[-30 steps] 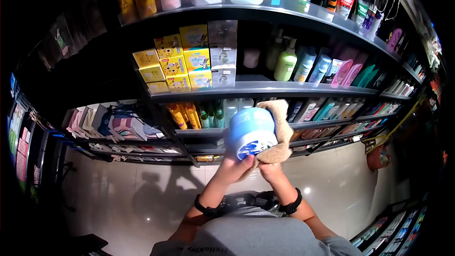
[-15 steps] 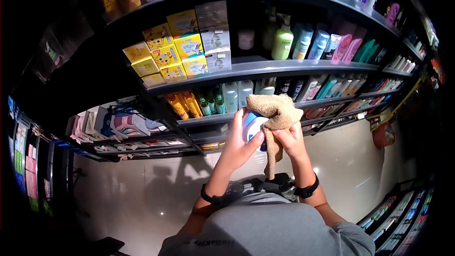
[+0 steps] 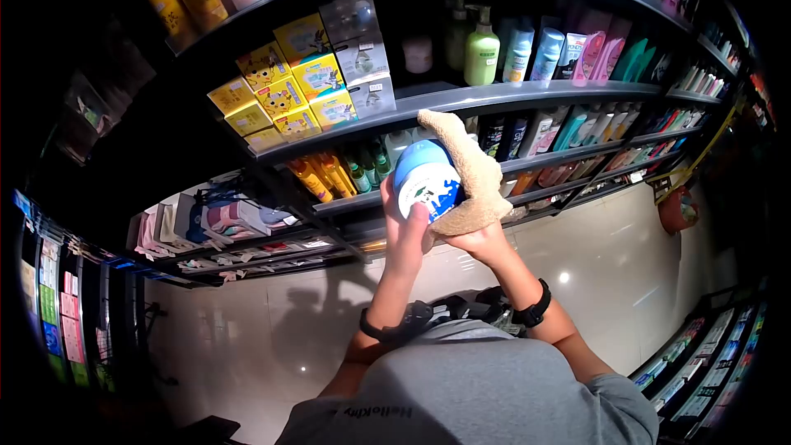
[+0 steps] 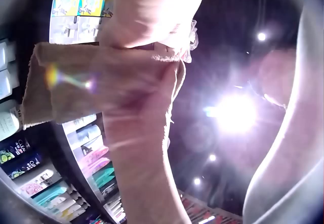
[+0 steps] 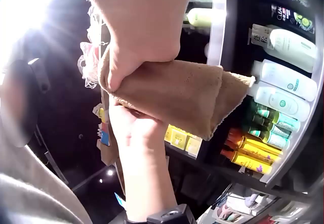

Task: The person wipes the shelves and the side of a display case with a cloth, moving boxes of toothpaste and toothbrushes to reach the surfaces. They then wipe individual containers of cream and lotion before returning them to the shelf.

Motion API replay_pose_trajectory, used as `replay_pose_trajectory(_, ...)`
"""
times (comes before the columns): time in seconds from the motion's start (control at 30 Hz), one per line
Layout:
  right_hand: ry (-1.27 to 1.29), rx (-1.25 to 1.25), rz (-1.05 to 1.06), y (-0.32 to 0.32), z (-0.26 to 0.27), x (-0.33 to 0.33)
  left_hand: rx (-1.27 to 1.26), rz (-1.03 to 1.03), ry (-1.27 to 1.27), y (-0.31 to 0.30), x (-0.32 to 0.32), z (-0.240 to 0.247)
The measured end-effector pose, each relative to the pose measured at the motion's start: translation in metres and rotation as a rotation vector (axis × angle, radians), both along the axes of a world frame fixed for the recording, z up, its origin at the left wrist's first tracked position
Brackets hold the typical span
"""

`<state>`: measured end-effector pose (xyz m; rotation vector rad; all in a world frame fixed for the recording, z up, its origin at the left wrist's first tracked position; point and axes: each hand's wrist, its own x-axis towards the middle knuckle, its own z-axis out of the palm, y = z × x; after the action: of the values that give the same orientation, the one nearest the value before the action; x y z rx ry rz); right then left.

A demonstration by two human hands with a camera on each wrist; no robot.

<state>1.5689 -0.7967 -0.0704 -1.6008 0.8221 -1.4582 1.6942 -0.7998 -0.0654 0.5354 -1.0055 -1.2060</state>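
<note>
A blue tub (image 3: 418, 160) with a white and blue printed face is held up in front of the shelves in the head view. My left hand (image 3: 404, 235) grips it from the left, thumb on the printed face. My right hand (image 3: 482, 241) holds a tan cloth (image 3: 480, 177) against the tub's right side. In the left wrist view the cloth (image 4: 86, 82) hangs below my left hand (image 4: 152, 16) and hides the tub. Seen from the right wrist, the folded cloth (image 5: 177, 92) lies between my right hand (image 5: 139, 27) and left hand (image 5: 139, 130).
Dark shelves (image 3: 461, 99) curve around ahead, stocked with yellow boxes (image 3: 284, 95), a green pump bottle (image 3: 482, 53) and several other bottles and tubes. Packaged textiles (image 3: 231, 218) sit lower left. A reddish basket (image 3: 678, 210) stands on the tiled floor (image 3: 577, 297) at the right.
Half a second ago the cloth was bunched over the tub and covered most of it. Now it is spread along the right side, and the tub's printed face shows again.
</note>
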Motion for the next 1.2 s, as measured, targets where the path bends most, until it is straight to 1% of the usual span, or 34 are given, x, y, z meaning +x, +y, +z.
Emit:
replay_pose_trajectory(0.07, -0.079, 0.044, -0.006, 0.001, -0.002, -0.002, -0.018, -0.056, -0.044, 0.0, 0.005, 0.006)
replay_pose_trajectory(0.1, -0.057, -0.013, -0.026, 0.001, -0.004, -0.004, 0.018, -0.094, -0.027, 0.003, 0.006, 0.01)
replay_pose_trajectory(0.17, -0.191, 0.082, -0.011, 0.001, 0.001, -0.005, -0.057, -0.057, -0.18, 0.004, 0.008, 0.011)
replay_pose_trajectory(0.2, -0.315, 0.163, 0.023, 0.004, 0.005, -0.003, -0.078, -0.046, -0.193, 0.005, 0.007, 0.013)
replay_pose_trajectory(0.23, -0.265, 0.109, 0.017, 0.001, 0.005, -0.006, -0.069, -0.052, -0.193, 0.006, 0.006, 0.014)
replay_pose_trajectory(0.3, -0.432, 0.279, 0.065, -0.002, -0.001, -0.009, -0.092, 0.071, -0.342, 0.009, 0.006, 0.013)
replay_pose_trajectory(0.33, -0.529, 0.307, 0.129, -0.004, -0.003, -0.01, -0.121, 0.151, -0.432, 0.009, 0.008, 0.008)
replay_pose_trajectory(0.37, -0.702, 0.219, 0.175, -0.002, 0.006, -0.002, -0.108, 0.159, -0.437, 0.012, 0.007, 0.011)
replay_pose_trajectory(0.43, -0.737, 0.22, 0.131, 0.0, 0.008, 0.0, -0.109, 0.178, -0.445, 0.016, 0.005, 0.016)
replay_pose_trajectory(0.5, -0.806, 0.296, 0.224, 0.0, 0.003, -0.004, -0.123, 0.209, -0.455, 0.017, 0.005, 0.015)
replay_pose_trajectory(0.6, -0.699, 0.378, 0.151, 0.005, 0.002, -0.007, -0.159, 0.224, -0.515, 0.02, 0.007, 0.019)
replay_pose_trajectory(0.67, -0.6, 0.425, 0.097, 0.008, 0.01, -0.011, -0.257, 0.293, -0.79, 0.026, 0.008, 0.025)
replay_pose_trajectory(0.7, -0.572, 0.481, 0.135, 0.008, 0.009, -0.017, -0.18, 0.253, -0.837, 0.028, 0.008, 0.025)
replay_pose_trajectory(0.77, -0.537, 0.439, 0.174, 0.008, 0.01, -0.023, -0.366, 0.267, -0.919, 0.024, 0.01, 0.026)
replay_pose_trajectory(0.8, -0.539, 0.442, 0.169, 0.009, 0.012, -0.025, -0.364, 0.261, -0.918, 0.023, 0.01, 0.026)
replay_pose_trajectory(0.87, -0.554, 0.451, 0.21, 0.011, 0.016, -0.029, -0.529, 0.29, -0.931, 0.02, 0.01, 0.025)
replay_pose_trajectory(0.9, -0.625, 0.476, 0.19, 0.012, 0.017, -0.029, -0.527, 0.285, -0.933, 0.02, 0.011, 0.023)
replay_pose_trajectory(0.97, -0.695, 0.456, 0.191, 0.011, 0.022, -0.027, -0.601, 0.202, -0.974, 0.018, 0.014, 0.017)
replay_pose_trajectory(1.03, -0.722, 0.471, 0.164, 0.007, 0.021, -0.027, -0.611, 0.182, -0.963, 0.018, 0.014, 0.015)
replay_pose_trajectory(1.1, -0.701, 0.459, 0.192, 0.007, 0.022, -0.028, -0.669, 0.205, -0.894, 0.016, 0.014, 0.013)
replay_pose_trajectory(1.13, -0.673, 0.462, 0.157, 0.005, 0.017, -0.027, -0.675, 0.202, -0.899, 0.016, 0.013, 0.01)
replay_pose_trajectory(1.17, -0.68, 0.453, 0.161, 0.003, 0.009, -0.027, -0.614, 0.123, -0.8, 0.016, 0.014, 0.007)
replay_pose_trajectory(1.2, -0.77, 0.569, 0.136, 0.003, 0.001, -0.026, -0.553, 0.05, -0.7, 0.016, 0.014, 0.004)
